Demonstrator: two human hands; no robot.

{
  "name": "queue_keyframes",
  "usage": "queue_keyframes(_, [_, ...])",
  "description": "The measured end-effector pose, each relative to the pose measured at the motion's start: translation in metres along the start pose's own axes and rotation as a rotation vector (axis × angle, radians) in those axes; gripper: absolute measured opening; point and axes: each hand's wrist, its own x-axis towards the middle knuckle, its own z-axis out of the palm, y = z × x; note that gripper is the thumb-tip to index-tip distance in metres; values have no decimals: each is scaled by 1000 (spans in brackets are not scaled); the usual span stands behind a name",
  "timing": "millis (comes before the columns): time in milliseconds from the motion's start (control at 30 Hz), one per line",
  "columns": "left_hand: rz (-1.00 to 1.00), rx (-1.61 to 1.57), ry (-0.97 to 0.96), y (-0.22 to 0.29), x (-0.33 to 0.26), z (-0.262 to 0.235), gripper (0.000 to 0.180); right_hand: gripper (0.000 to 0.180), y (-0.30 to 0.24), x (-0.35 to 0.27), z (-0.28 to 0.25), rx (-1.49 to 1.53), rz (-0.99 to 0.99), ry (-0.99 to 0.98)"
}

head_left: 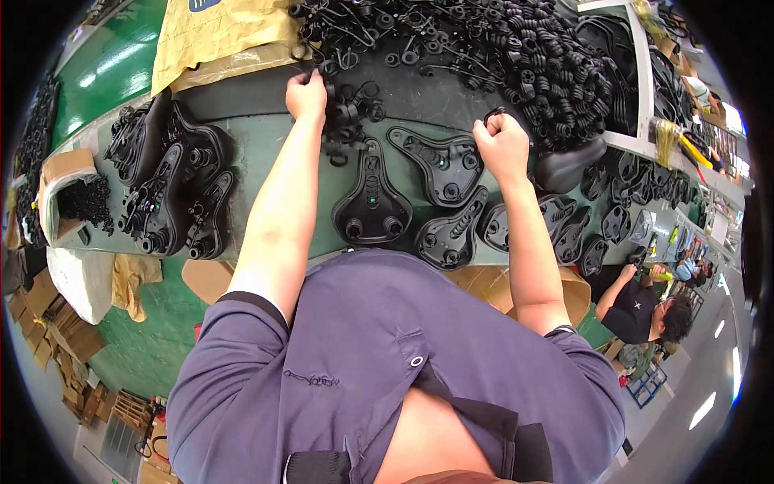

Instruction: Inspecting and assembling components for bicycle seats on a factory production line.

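My left hand point(306, 97) is closed in a pinch at the edge of a heap of black wire brackets and ring-shaped parts point(355, 105). What its fingers hold, if anything, blends into the black parts behind. Farther right, my right hand point(501, 147) is closed around a small black part point(493, 114), of which only a curved edge shows. Between my forearms a black bicycle saddle point(372, 202) lies underside up on the green table. Beside it are two more upturned saddles, one angled point(442, 165) near my right hand and one point(453, 230) closer to me.
Black ribbed spring-like pieces point(556, 89) are heaped at the far right, by a pale metal frame point(642, 73). More saddles point(165, 194) stand at the left, beside a carton point(64, 173) of small black parts. A yellow sack point(226, 40) lies behind. A co-worker point(637, 310) is at right.
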Motion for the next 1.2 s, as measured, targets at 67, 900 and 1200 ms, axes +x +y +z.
queue_keyframes(67, [22, -10, -82, -11, -10, -9, 42, 27, -4, -18, -12, 28, 45, -4])
queue_keyframes(900, [502, 781, -268, -198, -190, -240, 55, 86, 64, -233, 21, -289, 33, -371])
queue_keyframes(1200, [706, 424, -412, -122, -200, -222, 53, 56, 56, -199, 13, 143, 254, -245])
